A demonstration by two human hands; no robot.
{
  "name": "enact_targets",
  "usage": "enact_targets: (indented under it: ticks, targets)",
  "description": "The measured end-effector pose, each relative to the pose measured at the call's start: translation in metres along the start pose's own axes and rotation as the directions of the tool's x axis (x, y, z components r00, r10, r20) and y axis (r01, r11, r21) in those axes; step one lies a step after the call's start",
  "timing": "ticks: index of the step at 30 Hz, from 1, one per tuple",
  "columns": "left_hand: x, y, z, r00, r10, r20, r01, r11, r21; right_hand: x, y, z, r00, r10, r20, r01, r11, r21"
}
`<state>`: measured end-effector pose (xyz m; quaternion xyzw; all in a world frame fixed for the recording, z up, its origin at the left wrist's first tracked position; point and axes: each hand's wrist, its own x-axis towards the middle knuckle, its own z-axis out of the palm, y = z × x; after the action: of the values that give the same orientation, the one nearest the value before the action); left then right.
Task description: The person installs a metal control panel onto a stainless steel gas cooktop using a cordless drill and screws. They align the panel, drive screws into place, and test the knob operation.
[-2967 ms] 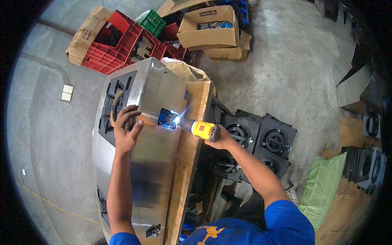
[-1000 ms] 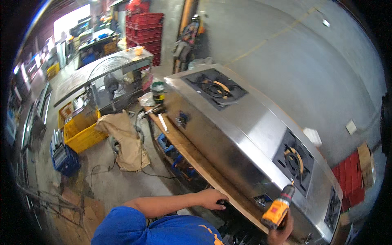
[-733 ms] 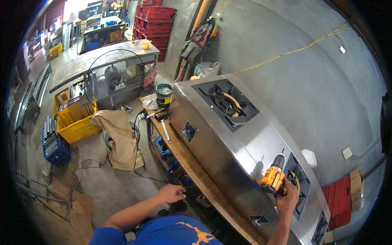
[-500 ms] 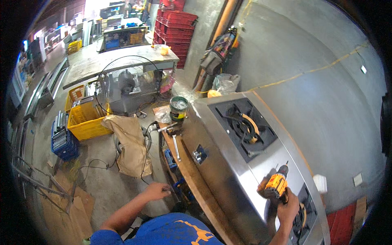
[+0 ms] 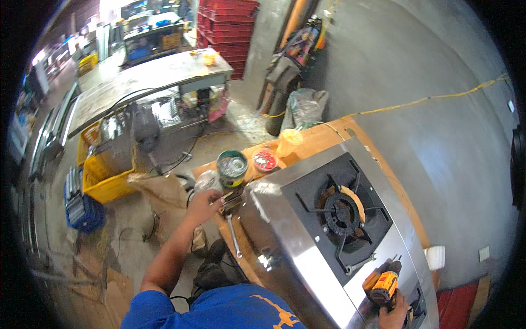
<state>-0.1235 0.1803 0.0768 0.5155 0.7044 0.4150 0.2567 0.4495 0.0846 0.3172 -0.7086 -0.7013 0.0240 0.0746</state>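
In my right hand (image 5: 394,313) is a yellow-and-black cordless drill (image 5: 384,286), held by its handle over the steel top of the gas stove (image 5: 318,270). A thin bit sticks out of its chuck toward the wall. My left hand (image 5: 206,207) reaches to the wooden bench edge, fingers bent together over metal tools beside the stove; what they grip is not plain. Just below them lies a combination wrench (image 5: 234,237). Another wrench (image 5: 361,264) rests on the stove by the round black burner (image 5: 342,211). A green can (image 5: 232,168) stands beyond my left hand.
Behind the stove are a red-topped tub (image 5: 265,159) and a yellowish bag (image 5: 289,142). To the left stand a yellow crate (image 5: 109,183), a blue crate (image 5: 85,214) and a fan. A long worktable (image 5: 148,77) is farther back; the grey wall rises on the right.
My left hand has moved forward from beside my body to the tools near the green can. The drill remains in my right hand, now lower in the view. The view has shifted.
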Motion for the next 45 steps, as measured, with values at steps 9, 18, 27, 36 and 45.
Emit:
enact_targets:
  ticks: [9, 18, 27, 36, 45]
  targets:
    - [0.258, 0.059, 0.063, 0.858, 0.428, 0.283, -0.501, 0.819, 0.281, 0.042, -0.090, 0.061, 0.814, 0.018, -0.581, -0.068, 0.996, -0.065]
    - [0.335, 0.012, 0.154, 0.605, 0.132, 0.785, -0.687, 0.585, 0.431, 0.060, -0.084, 0.095, 0.761, 0.128, -0.637, -0.186, 0.982, -0.025]
    - [0.344, 0.002, 0.174, 0.602, 0.127, 0.789, -0.667, 0.623, 0.409, 0.065, -0.091, 0.095, 0.767, 0.123, -0.630, -0.201, 0.978, -0.053]
    - [0.354, -0.014, 0.166, 0.608, 0.181, 0.773, -0.644, 0.682, 0.347, 0.066, -0.091, 0.094, 0.757, 0.074, -0.649, -0.157, 0.985, -0.070]
    - [0.287, 0.080, 0.079, 0.763, 0.245, 0.598, -0.164, 0.969, -0.187, 0.071, -0.094, 0.091, 0.758, 0.022, -0.652, -0.105, 0.991, -0.089]
